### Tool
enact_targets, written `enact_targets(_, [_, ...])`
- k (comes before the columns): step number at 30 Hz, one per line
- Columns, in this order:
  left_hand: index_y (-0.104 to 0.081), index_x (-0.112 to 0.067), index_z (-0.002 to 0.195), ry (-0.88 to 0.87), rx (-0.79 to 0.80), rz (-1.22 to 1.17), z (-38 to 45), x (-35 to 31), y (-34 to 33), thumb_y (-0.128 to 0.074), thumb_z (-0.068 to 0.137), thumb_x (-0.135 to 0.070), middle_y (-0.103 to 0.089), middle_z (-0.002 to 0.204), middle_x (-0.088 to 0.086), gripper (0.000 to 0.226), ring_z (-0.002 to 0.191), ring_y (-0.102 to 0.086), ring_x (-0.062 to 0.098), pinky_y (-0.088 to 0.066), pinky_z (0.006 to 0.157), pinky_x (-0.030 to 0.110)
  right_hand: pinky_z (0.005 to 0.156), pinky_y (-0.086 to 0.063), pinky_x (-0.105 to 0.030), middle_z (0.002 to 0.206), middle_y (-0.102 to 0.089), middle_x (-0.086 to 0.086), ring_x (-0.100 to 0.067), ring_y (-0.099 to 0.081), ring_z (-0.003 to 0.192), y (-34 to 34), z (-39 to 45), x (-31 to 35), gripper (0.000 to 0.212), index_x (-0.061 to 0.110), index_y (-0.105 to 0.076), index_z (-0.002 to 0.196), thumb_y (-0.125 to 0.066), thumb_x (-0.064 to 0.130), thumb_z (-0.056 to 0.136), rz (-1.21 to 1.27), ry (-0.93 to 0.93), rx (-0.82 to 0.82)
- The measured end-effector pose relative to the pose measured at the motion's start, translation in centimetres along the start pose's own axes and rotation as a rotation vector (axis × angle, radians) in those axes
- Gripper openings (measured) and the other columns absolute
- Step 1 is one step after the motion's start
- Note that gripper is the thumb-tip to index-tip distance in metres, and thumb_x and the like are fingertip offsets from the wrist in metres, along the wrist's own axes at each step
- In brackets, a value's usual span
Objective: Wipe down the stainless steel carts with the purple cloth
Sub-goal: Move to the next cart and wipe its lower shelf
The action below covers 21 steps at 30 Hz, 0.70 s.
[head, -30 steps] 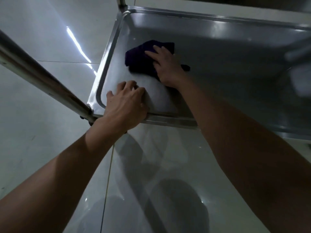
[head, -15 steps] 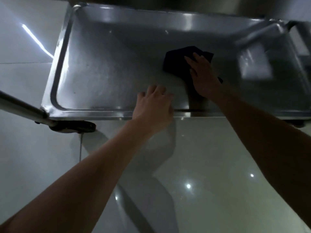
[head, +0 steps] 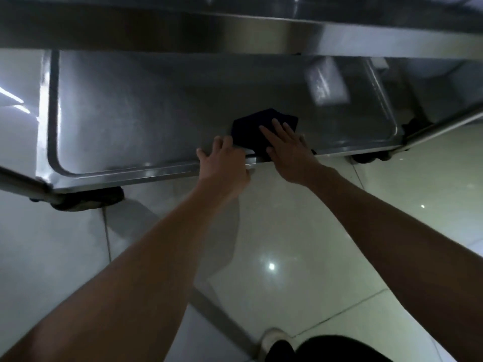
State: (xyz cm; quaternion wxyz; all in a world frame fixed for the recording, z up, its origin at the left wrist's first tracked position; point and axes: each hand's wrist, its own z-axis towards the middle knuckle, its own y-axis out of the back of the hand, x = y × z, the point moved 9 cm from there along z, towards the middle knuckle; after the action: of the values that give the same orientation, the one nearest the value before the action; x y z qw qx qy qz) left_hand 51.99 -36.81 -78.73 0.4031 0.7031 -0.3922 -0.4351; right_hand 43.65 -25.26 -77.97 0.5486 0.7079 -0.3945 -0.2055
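The bottom shelf of the stainless steel cart lies in front of me, low above the floor. The dark purple cloth rests crumpled on the shelf at its near rim. My right hand presses flat on the cloth, fingers spread, palm over the rim. My left hand sits just left of it, gripping the shelf's near rim with fingers over the edge, touching the cloth's left side.
The edge of the cart's upper shelf runs across the top of the view above the lower one. Black caster wheels stand under the near corners. Corner posts angle out at left and right. Glossy floor tiles surround me; my shoe shows below.
My right hand slid the cloth from the shelf's middle back to the near rim. My left hand stays on the rim. The view pulled back, bringing the upper shelf's edge into sight.
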Motion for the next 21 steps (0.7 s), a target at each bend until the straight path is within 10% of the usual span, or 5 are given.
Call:
enact_targets(8, [-0.041,-0.032,0.148,-0.047,0.131,-0.018,-0.6,1.1,0.1,-0.06,0.089,-0.04,-0.031,0.151,0.003,0.062,0.147,-0.019,0.023,-0.03,0.112,0.059,0.121,-0.019,-0.048,0.167,-0.013,-0.006,-0.027,-0.012,0.153,3.3,-8.5,0.9,0.055,0.027,-0.019,0.159,-0.036,0.032,0.107,-0.139,0.088,0.033])
enact_targets(21, [-0.053,-0.033,0.139,-0.021,-0.11,-0.024,-1.3,0.5,0.4,-0.046,0.084,-0.048,-0.042,0.146,-0.003,0.057,0.139,-0.032,0.019,-0.035,0.107,0.052,0.124,-0.009,-0.046,0.167,-0.012,0.004,-0.022,-0.004,0.155,0.0,2.0,2.3,0.051,0.033,-0.016,0.159,-0.026,0.029,0.109,-0.194,0.265,-0.113])
